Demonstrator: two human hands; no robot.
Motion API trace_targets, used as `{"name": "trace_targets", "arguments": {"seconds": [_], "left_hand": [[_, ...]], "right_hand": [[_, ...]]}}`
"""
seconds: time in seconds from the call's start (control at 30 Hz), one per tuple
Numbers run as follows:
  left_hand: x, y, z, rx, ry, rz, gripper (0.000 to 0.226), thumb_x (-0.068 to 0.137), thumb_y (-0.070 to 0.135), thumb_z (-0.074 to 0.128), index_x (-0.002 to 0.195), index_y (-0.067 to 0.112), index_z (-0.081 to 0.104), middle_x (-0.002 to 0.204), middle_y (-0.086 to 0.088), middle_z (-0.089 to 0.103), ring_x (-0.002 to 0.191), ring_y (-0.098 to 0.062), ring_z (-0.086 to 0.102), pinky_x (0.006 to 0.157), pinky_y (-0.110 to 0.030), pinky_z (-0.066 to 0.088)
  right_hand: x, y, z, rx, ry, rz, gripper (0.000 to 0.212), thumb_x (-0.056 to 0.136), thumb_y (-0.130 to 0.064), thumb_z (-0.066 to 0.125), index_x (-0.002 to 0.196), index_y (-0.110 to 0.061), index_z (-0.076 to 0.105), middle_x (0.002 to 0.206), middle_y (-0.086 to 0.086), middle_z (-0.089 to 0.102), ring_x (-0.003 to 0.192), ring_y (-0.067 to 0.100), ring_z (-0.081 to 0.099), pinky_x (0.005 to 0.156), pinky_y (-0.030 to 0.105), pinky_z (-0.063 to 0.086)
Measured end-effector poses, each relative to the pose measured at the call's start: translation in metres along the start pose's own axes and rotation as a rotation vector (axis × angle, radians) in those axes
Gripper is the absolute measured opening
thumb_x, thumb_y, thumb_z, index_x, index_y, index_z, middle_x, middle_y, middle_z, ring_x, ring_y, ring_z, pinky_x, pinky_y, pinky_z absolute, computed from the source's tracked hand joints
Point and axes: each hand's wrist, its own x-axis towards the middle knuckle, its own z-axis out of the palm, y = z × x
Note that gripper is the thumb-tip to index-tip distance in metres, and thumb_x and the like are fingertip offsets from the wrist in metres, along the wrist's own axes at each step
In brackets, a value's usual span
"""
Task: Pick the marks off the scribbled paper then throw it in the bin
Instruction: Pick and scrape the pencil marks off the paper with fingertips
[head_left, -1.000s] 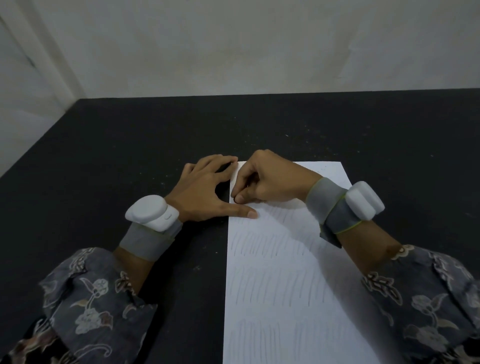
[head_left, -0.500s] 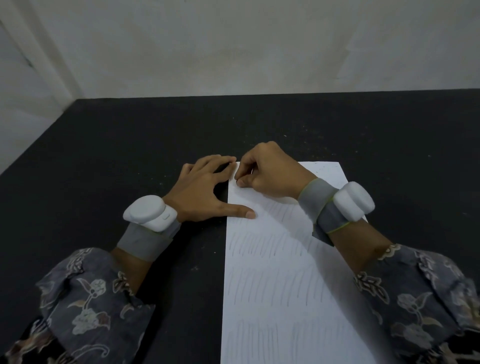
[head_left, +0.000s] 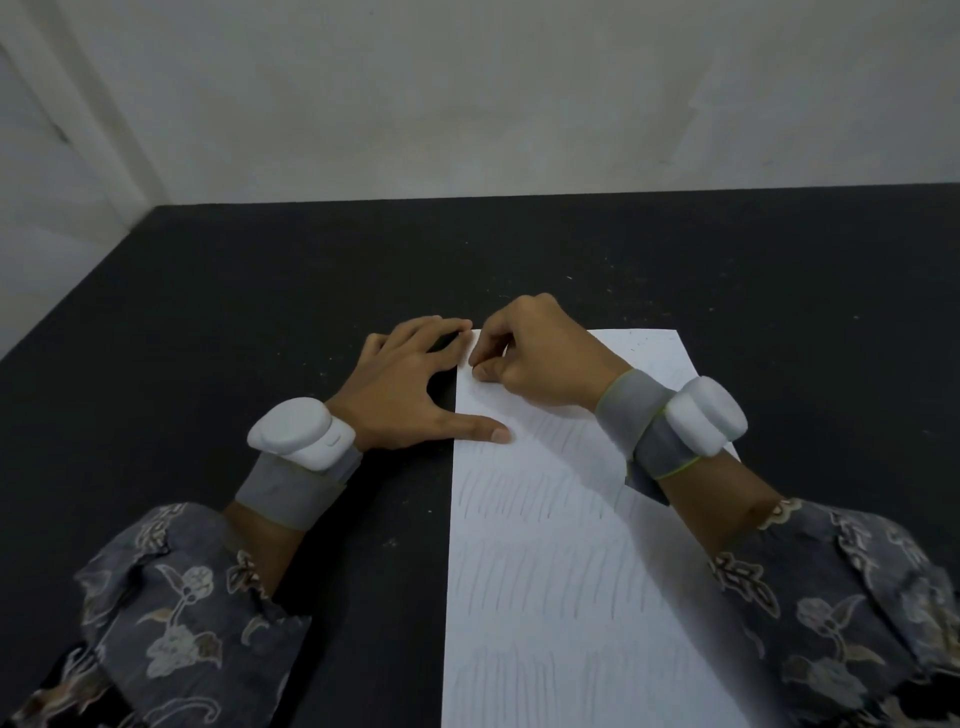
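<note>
L sleeve (head_left: 171, 618): grey floral | R sleeve (head_left: 857, 597): same print | wrists: grey bands (head_left: 291, 491) w/ white rounded pods (head_left: 298, 431)

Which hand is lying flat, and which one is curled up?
The left hand lies flat, thumb on the paper. The right hand is curled, fingertips down at the paper's top corner.

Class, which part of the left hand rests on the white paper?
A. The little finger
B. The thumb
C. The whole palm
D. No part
B: the left hand lies spread on the black table, and only its thumb tip crosses onto the paper.
</note>
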Motion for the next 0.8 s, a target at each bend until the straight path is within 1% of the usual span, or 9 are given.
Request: {"name": "trace_targets", "arguments": {"seconds": [0.1,0.23,0.3,0.37,0.43,0.5,0.53,0.7,0.8], "left_hand": [[0.000,-0.001,0.000,-0.005,0.011,0.016,0.133,0.037,0.105,0.019,0.149,0.035,0.029,0.156,0.018,0.013,0.144,-0.007,0.004,0.112,-0.038,0.009],[0.000,0.002,-0.002,0.005,-0.017,-0.012,0.129,0.042,0.098,0.027,0.153,0.033,0.020,0.158,0.016,0.009,0.144,-0.008,0.001,0.114,-0.038,0.006],[0.000,0.002,-0.003,0.011,-0.021,-0.013,0.126,0.043,0.096,0.027,0.153,0.032,0.018,0.158,0.016,0.009,0.144,-0.008,0.001,0.113,-0.037,0.005],[-0.001,0.002,-0.003,0.014,-0.015,-0.008,0.125,0.044,0.096,0.027,0.152,0.033,0.019,0.158,0.017,0.010,0.143,-0.007,0.001,0.113,-0.037,0.006],[-0.001,0.001,-0.002,0.014,-0.004,0.001,0.127,0.042,0.098,0.027,0.152,0.034,0.022,0.157,0.017,0.011,0.143,-0.006,0.002,0.113,-0.037,0.007],[-0.001,0.000,-0.001,0.004,0.011,0.009,0.133,0.037,0.103,0.023,0.151,0.034,0.025,0.157,0.018,0.012,0.144,-0.007,0.003,0.113,-0.037,0.008],[-0.001,0.000,-0.001,0.001,0.010,0.012,0.134,0.036,0.104,0.021,0.150,0.034,0.026,0.157,0.018,0.012,0.144,-0.007,0.003,0.113,-0.038,0.008],[-0.001,0.002,-0.002,0.008,-0.025,-0.004,0.130,0.040,0.099,0.024,0.152,0.035,0.014,0.159,0.014,0.008,0.145,-0.009,0.000,0.114,-0.038,0.003],[0.000,0.001,-0.001,-0.004,-0.012,0.001,0.128,0.039,0.100,0.025,0.151,0.038,0.017,0.158,0.015,0.009,0.144,-0.008,0.000,0.114,-0.039,0.003]], "right_hand": [[-0.003,-0.003,-0.004,0.052,-0.175,-0.015,0.010,0.082,-0.014,0.072,0.091,-0.015,0.075,0.080,-0.013,0.065,0.077,0.004,0.062,0.075,0.018,0.052],[0.001,0.007,0.000,0.069,0.094,0.073,0.010,0.086,-0.012,0.067,0.095,-0.013,0.072,0.085,-0.008,0.062,0.075,0.003,0.057,0.069,0.014,0.045],[-0.001,0.010,-0.004,0.247,0.156,0.118,0.006,0.087,-0.012,0.066,0.090,-0.015,0.069,0.082,-0.005,0.064,0.075,0.007,0.060,0.068,0.019,0.050],[-0.003,0.009,-0.015,0.551,0.012,0.164,0.006,0.088,-0.009,0.063,0.093,-0.009,0.067,0.085,0.007,0.068,0.075,0.016,0.066,0.069,0.024,0.057],[-0.007,0.008,-0.022,0.842,-0.248,0.243,0.013,0.090,-0.006,0.056,0.099,0.000,0.064,0.092,0.017,0.069,0.083,0.026,0.069,0.076,0.031,0.059],[-0.009,0.006,-0.021,0.961,-0.457,0.283,0.015,0.093,-0.004,0.051,0.101,0.002,0.062,0.097,0.021,0.067,0.092,0.032,0.068,0.083,0.035,0.057],[-0.009,0.006,-0.018,0.989,-0.465,0.285,0.016,0.093,-0.004,0.050,0.102,0.002,0.061,0.100,0.023,0.067,0.096,0.033,0.067,0.085,0.036,0.057],[-0.003,0.012,-0.022,1.038,-0.003,0.327,0.015,0.091,-0.008,0.056,0.104,-0.001,0.062,0.113,0.020,0.066,0.101,0.026,0.067,0.087,0.034,0.056],[-0.006,0.011,-0.027,1.162,-0.117,0.287,0.016,0.093,-0.007,0.052,0.105,0.001,0.060,0.107,0.021,0.067,0.097,0.030,0.068,0.082,0.036,0.058]]}}
